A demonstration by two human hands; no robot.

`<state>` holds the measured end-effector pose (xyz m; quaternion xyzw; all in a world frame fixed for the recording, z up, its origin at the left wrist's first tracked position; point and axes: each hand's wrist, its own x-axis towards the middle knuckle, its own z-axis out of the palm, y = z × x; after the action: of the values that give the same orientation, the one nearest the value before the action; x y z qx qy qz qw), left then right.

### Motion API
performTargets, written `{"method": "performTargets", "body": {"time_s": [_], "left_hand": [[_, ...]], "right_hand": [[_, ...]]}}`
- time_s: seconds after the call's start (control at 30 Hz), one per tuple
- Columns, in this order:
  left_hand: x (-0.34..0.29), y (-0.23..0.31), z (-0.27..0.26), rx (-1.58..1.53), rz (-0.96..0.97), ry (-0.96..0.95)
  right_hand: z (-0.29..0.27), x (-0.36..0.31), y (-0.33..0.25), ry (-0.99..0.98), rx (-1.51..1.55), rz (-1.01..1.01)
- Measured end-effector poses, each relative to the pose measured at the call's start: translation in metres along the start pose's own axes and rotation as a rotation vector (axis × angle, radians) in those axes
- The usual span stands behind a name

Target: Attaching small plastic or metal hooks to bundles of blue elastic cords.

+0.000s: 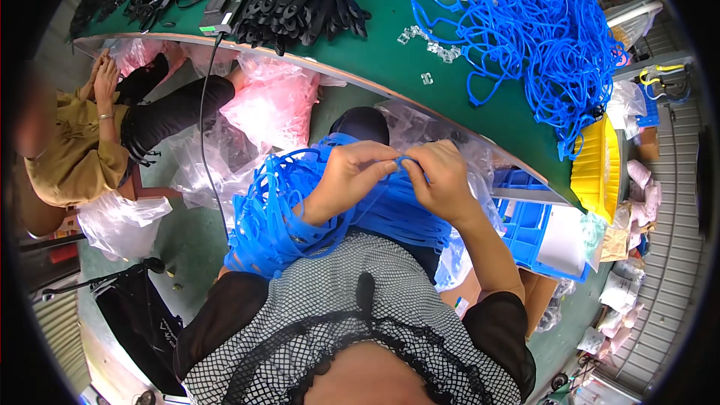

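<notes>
Left hand [339, 178] and right hand [444, 178] pinch blue cord [406, 158] at centre, bundle [262, 217] left of centre, green table [397, 67] at top.

The grip of left hand [343, 181] and right hand [444, 181] covers most of a blue strip [406, 158]. Blue bands [274, 214] hide much of the left arm [225, 309]. The upper edge crops the blue cords [540, 41]. A co-worker's head [34, 116] is blurred; the clear clips [444, 52] are too small to make out.

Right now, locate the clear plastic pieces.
In the head view, the clear pieces lie on the green table, upper right of centre, at the lower left of the blue cord pile.
</notes>
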<state>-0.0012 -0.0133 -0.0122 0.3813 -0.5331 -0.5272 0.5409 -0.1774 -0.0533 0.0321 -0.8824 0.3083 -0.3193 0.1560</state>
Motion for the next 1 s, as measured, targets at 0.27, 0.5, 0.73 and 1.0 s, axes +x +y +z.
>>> {"method": "performTargets", "body": {"time_s": [0.27, 0.5, 0.73, 1.0], "left_hand": [[0.0, 0.013, -0.002, -0.252, -0.226, 0.032], [-0.003, 0.022, -0.004, 0.181, -0.146, -0.093], [-0.004, 0.024, -0.003, 0.643, 0.433, 0.057], [-0.005, 0.017, 0.0, 0.603, 0.402, 0.107]], "right_hand": [[-0.005, 0.0, -0.007, -0.032, 0.017, -0.031], [-0.016, 0.002, -0.012, -0.097, 0.162, 0.079], [-0.025, 0.008, -0.012, -0.35, 0.394, 0.367], [0.0, -0.009, 0.0, -0.398, 0.884, 0.754]]}}
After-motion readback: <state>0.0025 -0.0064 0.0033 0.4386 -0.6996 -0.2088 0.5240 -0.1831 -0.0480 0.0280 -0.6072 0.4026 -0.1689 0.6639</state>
